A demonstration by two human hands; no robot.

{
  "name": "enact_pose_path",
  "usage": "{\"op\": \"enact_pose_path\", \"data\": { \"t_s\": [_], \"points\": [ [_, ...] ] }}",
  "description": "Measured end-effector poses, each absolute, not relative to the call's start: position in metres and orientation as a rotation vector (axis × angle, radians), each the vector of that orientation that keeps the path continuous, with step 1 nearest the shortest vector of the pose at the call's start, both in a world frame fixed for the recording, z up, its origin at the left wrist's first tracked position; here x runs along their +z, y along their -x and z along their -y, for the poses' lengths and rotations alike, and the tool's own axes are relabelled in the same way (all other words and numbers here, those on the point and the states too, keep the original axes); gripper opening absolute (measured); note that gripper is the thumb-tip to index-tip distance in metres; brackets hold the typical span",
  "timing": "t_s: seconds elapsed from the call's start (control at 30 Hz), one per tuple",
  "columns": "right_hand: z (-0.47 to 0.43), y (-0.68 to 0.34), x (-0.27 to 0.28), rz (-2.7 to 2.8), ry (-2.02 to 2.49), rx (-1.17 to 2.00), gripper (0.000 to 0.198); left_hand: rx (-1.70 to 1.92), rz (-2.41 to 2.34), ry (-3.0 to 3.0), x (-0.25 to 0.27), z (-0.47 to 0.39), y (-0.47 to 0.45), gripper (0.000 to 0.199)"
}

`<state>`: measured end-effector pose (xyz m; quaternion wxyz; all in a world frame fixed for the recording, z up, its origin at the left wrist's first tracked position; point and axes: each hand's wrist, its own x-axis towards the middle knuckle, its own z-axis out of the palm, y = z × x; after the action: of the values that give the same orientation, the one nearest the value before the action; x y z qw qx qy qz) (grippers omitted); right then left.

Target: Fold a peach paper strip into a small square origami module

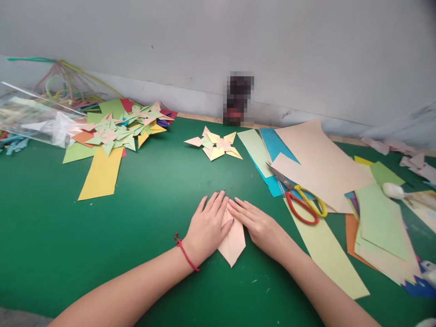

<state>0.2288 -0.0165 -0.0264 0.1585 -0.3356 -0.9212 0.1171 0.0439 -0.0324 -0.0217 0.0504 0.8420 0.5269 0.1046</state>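
A folded pink paper [235, 243] lies flat on the green table, its pointed end toward me and a crease down its middle. My left hand [209, 222] rests flat over its left side, fingers stretched out and thumb across the paper. From the right, my right hand [254, 220] presses its extended fingers on the far right edge. Both hands cover the far end of the paper. Beyond them lies a folded paper star [218, 145] in pink, yellow and green.
Scissors [299, 195] with red and yellow handles lie at right on paper sheets [320, 159]. More cut paper [384, 222] is stacked further right. At left are several folded stars [112, 131], a yellow strip [102, 172] and a clear plastic bag [41, 118]. A wall stands behind.
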Motion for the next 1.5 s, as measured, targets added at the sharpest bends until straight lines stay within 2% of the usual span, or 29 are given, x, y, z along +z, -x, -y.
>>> {"op": "enact_pose_path", "data": {
  "t_s": [0.5,0.77,1.13,1.3,1.5],
  "points": [
    [0.020,-0.215,-0.034,2.293,1.200,0.366,0.037,0.352,-1.640,-2.526,-0.020,0.032,-0.046,0.049],
    [0.016,-0.218,-0.036,2.316,1.216,0.339,0.035,0.280,-1.591,-2.550,-0.024,0.035,-0.044,0.056],
    [0.017,-0.219,-0.035,2.297,1.223,0.386,0.032,0.249,-1.652,-2.557,-0.021,0.035,-0.045,0.055],
    [0.011,-0.215,-0.033,2.152,1.333,0.420,0.025,0.237,-1.644,-2.557,-0.021,0.034,-0.045,0.054],
    [0.002,-0.205,-0.031,2.125,1.496,0.308,0.021,0.249,-1.645,-2.562,-0.021,0.034,-0.046,0.053]
  ]
}}
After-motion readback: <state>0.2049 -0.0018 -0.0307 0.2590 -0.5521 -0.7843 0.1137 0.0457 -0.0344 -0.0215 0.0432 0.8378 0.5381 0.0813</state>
